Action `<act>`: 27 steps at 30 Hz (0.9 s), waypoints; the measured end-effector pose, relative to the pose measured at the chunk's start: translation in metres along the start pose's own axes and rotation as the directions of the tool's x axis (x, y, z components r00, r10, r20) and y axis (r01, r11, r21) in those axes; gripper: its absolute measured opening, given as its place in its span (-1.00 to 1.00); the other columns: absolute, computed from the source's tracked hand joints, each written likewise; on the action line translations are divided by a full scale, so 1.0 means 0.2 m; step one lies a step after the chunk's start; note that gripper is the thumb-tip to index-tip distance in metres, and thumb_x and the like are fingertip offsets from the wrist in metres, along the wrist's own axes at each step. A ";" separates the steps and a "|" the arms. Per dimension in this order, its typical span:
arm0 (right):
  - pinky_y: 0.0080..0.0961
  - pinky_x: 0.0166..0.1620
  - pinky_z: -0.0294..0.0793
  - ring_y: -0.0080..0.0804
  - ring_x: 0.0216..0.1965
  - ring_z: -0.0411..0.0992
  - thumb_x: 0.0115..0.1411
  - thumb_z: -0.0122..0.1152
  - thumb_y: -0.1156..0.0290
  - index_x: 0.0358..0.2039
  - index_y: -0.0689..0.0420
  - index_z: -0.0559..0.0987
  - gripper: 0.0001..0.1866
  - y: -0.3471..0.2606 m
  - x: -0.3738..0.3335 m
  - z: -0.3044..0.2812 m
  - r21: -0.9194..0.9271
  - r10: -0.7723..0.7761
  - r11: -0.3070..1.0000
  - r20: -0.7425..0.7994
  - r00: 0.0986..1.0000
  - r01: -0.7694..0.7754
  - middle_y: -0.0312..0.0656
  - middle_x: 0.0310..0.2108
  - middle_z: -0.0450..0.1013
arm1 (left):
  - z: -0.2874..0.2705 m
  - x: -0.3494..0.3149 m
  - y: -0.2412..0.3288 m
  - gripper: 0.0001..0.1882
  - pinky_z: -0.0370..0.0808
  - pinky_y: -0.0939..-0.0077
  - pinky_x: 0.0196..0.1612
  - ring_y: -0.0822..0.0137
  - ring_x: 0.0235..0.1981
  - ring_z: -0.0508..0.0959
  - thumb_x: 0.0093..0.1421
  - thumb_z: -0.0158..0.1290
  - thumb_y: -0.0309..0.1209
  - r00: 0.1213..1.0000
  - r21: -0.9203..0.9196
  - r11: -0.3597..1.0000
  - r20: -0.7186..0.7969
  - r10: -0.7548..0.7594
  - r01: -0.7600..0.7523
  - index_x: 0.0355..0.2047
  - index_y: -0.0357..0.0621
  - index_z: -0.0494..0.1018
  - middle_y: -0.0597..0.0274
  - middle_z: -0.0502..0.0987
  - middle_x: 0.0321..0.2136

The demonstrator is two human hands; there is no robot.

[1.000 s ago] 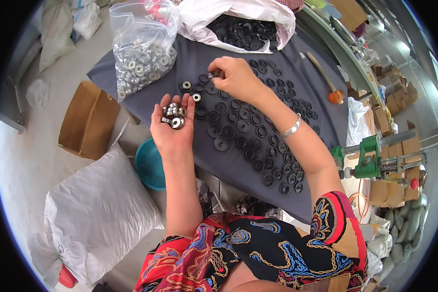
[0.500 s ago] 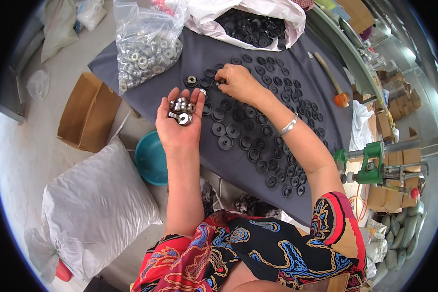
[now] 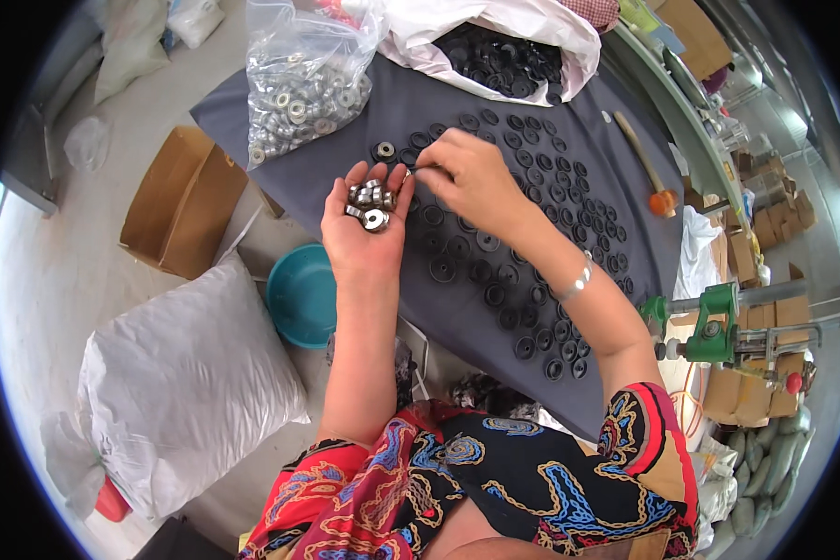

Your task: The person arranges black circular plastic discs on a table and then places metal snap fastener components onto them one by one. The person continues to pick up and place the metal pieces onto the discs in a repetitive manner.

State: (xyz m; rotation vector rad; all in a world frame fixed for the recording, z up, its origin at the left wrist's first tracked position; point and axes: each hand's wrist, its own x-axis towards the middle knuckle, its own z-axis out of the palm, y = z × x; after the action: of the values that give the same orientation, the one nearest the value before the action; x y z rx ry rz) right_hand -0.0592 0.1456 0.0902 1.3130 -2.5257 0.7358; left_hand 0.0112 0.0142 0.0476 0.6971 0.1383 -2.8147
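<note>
My left hand (image 3: 362,247) is palm up and cupped, holding several shiny metal bearings (image 3: 371,198). Close to its fingertips is my right hand (image 3: 481,182), thumb and forefinger pinched; what lies between them is too small and hidden to make out. Below both hands, many black round wheels with raised rims (image 3: 442,269) are spread over the dark grey cloth (image 3: 420,313). One wheel beyond my left fingers carries a metal bearing (image 3: 385,150) at its centre. My right hand and forearm hide part of the wheels.
A clear bag of metal bearings (image 3: 299,103) and a white sack (image 3: 583,42) of black wheels stand at the far side. A mallet (image 3: 661,202) lies right. A teal basin (image 3: 301,299), cardboard box (image 3: 179,201) and full white sack (image 3: 191,383) are left; a green clamp-like tool (image 3: 716,327) is right.
My right hand has come off the wheels, back and leftward to my left fingertips. My left hand still cups the bearings. The whole view has shifted slightly.
</note>
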 end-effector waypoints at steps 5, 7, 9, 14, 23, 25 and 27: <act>-0.29 -0.24 0.44 -0.12 -0.30 0.43 0.03 0.21 0.42 -0.36 0.22 0.56 -0.83 -0.24 -0.06 0.05 0.137 -0.019 0.991 0.145 0.989 -0.001 -0.07 -0.37 0.43 | -0.02 -0.02 -0.04 -0.61 0.44 0.19 0.00 0.06 -0.13 0.49 0.37 -0.35 -0.23 0.989 0.209 0.977 0.145 0.008 -0.039 -0.13 -0.26 0.38 0.04 0.48 -0.23; -0.28 -0.24 0.44 -0.10 -0.29 0.43 0.03 0.20 0.44 -0.38 0.23 0.55 -0.85 -0.25 -0.05 0.05 0.077 0.039 0.996 0.186 0.982 -0.054 -0.05 -0.37 0.43 | -0.03 -0.01 -0.06 -0.61 0.44 0.20 -0.02 0.08 -0.15 0.48 0.37 -0.34 -0.24 0.985 0.220 0.975 0.174 -0.005 -0.034 -0.12 -0.25 0.39 0.04 0.48 -0.23; -0.27 -0.21 0.44 -0.08 -0.28 0.43 0.00 0.17 0.47 -0.42 0.24 0.53 -0.87 -0.27 -0.03 0.03 0.004 0.061 0.998 0.227 0.972 -0.064 -0.01 -0.37 0.44 | -0.04 -0.01 -0.06 -0.62 0.44 0.21 -0.04 0.13 -0.17 0.48 0.37 -0.33 -0.24 0.979 0.225 0.974 0.203 -0.025 -0.022 -0.12 -0.24 0.39 0.05 0.48 -0.23; -0.45 -0.35 0.47 -0.34 -0.45 0.48 -0.07 0.22 0.51 -0.36 0.26 0.55 -0.80 -0.24 0.00 -0.09 0.278 0.119 0.951 0.077 0.990 -0.136 -0.09 -0.43 0.45 | -0.04 0.01 0.01 -0.62 0.43 0.15 0.00 0.07 -0.15 0.47 0.37 -0.29 -0.22 0.986 0.090 0.996 0.165 -0.005 -0.010 -0.13 -0.29 0.38 -0.03 0.45 -0.18; -0.51 -0.33 0.45 -0.41 -0.45 0.44 -0.04 0.26 0.57 -0.31 0.27 0.54 -0.78 0.15 -0.18 -0.05 0.058 0.252 0.961 0.211 0.945 -0.269 -0.15 -0.42 0.42 | -0.02 0.01 0.00 -0.62 0.42 0.03 0.01 -0.14 -0.05 0.41 0.37 -0.28 -0.25 0.999 0.016 1.000 0.040 -0.021 0.020 -0.09 -0.35 0.33 -0.11 0.42 -0.20; -0.46 -0.31 0.46 -0.33 -0.42 0.45 -0.03 0.27 0.56 -0.30 0.25 0.54 -0.77 0.14 -0.17 -0.03 0.032 0.259 0.961 0.241 0.935 -0.275 -0.13 -0.39 0.41 | -0.02 0.01 -0.01 -0.63 0.43 0.03 0.00 -0.14 -0.05 0.42 0.37 -0.28 -0.25 0.999 0.029 0.999 0.035 -0.029 0.028 -0.10 -0.35 0.33 -0.11 0.42 -0.21; -0.44 -0.30 0.46 -0.30 -0.40 0.46 -0.04 0.27 0.56 -0.30 0.25 0.55 -0.77 0.14 -0.17 -0.01 0.005 0.228 0.971 0.259 0.939 -0.238 -0.12 -0.38 0.42 | -0.02 0.01 0.00 -0.63 0.43 0.03 0.00 -0.14 -0.06 0.42 0.37 -0.28 -0.25 0.999 0.031 0.999 0.035 -0.013 0.012 -0.09 -0.35 0.33 -0.10 0.43 -0.21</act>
State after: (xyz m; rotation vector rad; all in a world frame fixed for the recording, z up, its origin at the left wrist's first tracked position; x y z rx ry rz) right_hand -0.0613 0.1839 0.0688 1.2005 -2.9268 0.6969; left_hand 0.0125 0.0144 0.0430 0.6553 0.0940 -2.8452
